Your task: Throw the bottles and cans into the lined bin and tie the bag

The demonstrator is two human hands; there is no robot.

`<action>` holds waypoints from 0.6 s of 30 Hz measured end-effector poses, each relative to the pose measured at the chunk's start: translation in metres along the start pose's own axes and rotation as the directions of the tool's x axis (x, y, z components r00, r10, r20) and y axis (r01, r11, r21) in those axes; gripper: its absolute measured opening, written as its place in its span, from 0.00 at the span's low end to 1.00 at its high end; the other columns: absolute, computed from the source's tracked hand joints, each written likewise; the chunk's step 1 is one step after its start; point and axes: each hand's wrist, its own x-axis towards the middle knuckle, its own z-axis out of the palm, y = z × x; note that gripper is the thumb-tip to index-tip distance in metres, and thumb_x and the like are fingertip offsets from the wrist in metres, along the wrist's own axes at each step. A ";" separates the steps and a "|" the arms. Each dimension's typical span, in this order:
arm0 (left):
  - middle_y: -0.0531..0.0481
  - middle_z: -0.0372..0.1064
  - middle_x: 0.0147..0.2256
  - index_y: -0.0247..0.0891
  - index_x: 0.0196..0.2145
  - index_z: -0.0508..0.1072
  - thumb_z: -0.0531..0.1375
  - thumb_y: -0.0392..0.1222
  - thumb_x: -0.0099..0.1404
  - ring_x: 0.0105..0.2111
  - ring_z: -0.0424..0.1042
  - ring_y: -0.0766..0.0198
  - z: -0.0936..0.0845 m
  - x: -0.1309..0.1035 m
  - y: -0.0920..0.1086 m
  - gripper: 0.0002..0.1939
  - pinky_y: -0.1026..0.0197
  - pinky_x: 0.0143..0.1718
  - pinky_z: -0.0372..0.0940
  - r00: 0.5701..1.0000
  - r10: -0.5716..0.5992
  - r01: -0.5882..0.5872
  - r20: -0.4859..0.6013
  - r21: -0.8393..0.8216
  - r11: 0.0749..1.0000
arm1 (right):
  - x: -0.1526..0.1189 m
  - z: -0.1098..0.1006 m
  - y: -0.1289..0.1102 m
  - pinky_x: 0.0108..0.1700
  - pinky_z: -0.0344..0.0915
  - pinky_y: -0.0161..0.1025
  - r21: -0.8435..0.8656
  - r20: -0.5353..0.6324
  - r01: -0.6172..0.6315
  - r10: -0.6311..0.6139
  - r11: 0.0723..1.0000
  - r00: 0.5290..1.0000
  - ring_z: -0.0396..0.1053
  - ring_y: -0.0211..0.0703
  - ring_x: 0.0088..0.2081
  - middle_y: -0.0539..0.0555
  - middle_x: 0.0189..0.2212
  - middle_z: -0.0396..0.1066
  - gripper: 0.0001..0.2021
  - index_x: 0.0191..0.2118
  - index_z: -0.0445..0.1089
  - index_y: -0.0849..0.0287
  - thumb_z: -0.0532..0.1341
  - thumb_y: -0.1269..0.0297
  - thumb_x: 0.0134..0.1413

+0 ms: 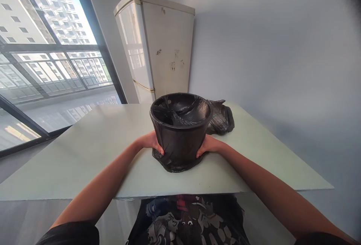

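Pretty much all black here: the bin (180, 143) is black, the plastic bag (196, 114) over it is black with whitish glints, and the other bundle (222, 119) is black too. The surface (254, 139) is a pale minty green, the wall (267, 49) cool bluish grey. Fridge (172, 31) is off-white with dark blotches (172, 65) and a gold strip (143, 85). Shirt (186, 220)'s black with a grey, blue and red cartoonish print (166, 224).

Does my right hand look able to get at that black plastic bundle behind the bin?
Probably yes: your right hand is close, and the bin hides only part of the black plastic bundle, though that hand would have to leave the bin first.
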 end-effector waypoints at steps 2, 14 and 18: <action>0.29 0.71 0.64 0.38 0.68 0.69 0.83 0.62 0.37 0.66 0.68 0.30 0.000 0.000 -0.001 0.64 0.35 0.68 0.63 1.000 -0.007 0.007 0.006 0.004 1.000 | 0.001 -0.001 0.003 0.75 0.58 0.59 -0.027 0.011 0.010 -0.010 1.000 1.000 0.63 0.68 0.70 0.70 0.67 0.68 0.66 0.72 0.60 0.63 0.85 0.47 0.24; 0.28 0.71 0.63 0.38 0.67 0.71 0.82 0.64 0.38 0.64 0.70 0.31 0.000 0.002 -0.004 0.61 0.38 0.65 0.66 0.999 0.005 -0.008 0.047 0.061 0.998 | -0.005 -0.009 -0.004 0.74 0.60 0.57 -0.291 0.050 -0.018 0.034 0.957 0.998 0.65 0.68 0.69 0.68 0.68 0.67 0.65 0.73 0.61 0.61 0.85 0.47 0.26; 0.30 0.73 0.61 0.38 0.65 0.73 0.82 0.64 0.40 0.62 0.72 0.32 -0.001 0.001 -0.001 0.59 0.39 0.64 0.67 0.999 0.009 -0.013 0.053 0.076 0.997 | -0.006 -0.014 -0.006 0.74 0.60 0.57 -0.280 0.051 -0.073 0.090 0.957 0.995 0.65 0.68 0.69 0.67 0.68 0.67 0.63 0.73 0.60 0.60 0.84 0.48 0.29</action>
